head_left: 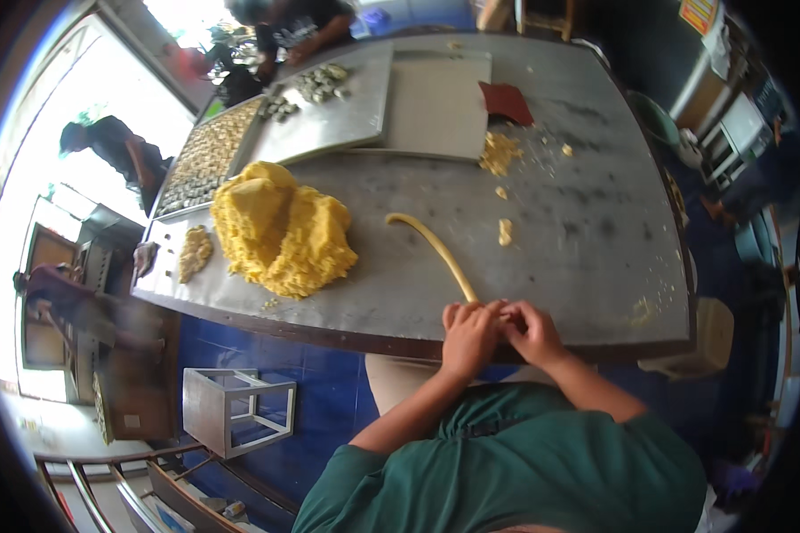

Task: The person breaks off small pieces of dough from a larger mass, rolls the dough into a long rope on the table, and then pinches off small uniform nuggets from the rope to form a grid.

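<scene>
A thin, curved yellow dough rope [431, 240] lies on the grey metal tabletop [587, 258], its near end under my fingers at the front edge. My left hand [474, 333] has its fingers curled over that end. Just right of it, my right hand [532, 330] is closed with fingertips pressed together beside the rope; what they grip is hidden. A large crumbly yellow dough mound [280, 231] sits to the left, with a smaller flattened dough piece [196, 253] beyond it. Small dough scraps [504, 231] lie right of the rope.
Trays of small pieces [207, 155], metal sheets [431, 102] and a red scraper [507, 100] occupy the back. A person [298, 35] is across the table; other people [116, 155] are at left. A white stool [238, 409] stands left below, a plastic stool [698, 338] at right.
</scene>
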Motion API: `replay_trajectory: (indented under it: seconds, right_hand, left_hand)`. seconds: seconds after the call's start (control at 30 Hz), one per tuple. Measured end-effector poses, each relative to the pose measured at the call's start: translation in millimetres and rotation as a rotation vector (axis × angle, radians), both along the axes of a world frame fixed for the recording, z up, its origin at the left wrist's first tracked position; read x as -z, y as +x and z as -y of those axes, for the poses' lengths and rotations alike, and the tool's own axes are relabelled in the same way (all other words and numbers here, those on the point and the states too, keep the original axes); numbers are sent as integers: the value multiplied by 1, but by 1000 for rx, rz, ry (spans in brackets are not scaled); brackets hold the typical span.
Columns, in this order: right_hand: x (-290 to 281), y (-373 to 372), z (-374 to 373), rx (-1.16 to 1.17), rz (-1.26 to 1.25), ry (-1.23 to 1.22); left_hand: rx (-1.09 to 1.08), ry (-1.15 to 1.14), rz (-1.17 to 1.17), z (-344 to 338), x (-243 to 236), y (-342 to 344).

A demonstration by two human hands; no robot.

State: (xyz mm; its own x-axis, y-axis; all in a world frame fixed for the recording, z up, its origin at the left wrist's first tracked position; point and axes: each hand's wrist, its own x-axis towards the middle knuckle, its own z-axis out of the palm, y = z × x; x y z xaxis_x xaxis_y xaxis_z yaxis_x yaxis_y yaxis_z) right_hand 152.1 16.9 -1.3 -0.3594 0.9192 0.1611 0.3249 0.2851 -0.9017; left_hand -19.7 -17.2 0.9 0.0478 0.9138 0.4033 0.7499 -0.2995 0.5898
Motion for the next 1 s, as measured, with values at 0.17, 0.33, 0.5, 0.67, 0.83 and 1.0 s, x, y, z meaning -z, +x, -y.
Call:
replay_trajectory:
  seconds: [0.17, 0.33, 0.5, 0.67, 0.83, 1.0]
  right_hand:
    - [12, 0, -2, 92, 0, 27]
    - [4, -1, -2, 70, -46, 196]
    - [1, -4, 4, 41, -4, 293]
    - [2, -1, 8, 79, 16, 432]
    - [4, -4, -7, 179, -43, 243]
    - [18, -2, -55, 221, 189, 373]
  left_hand:
    - [-54, 24, -55, -2, -6, 5]
    - [-28, 61, -146, -2, 5, 4]
    - [13, 72, -162, 0, 14, -2]
    - [32, 181, -69, 3, 8, 0]
    - [42, 216, 1, -4, 5, 0]
    - [77, 48, -84, -4, 2, -3]
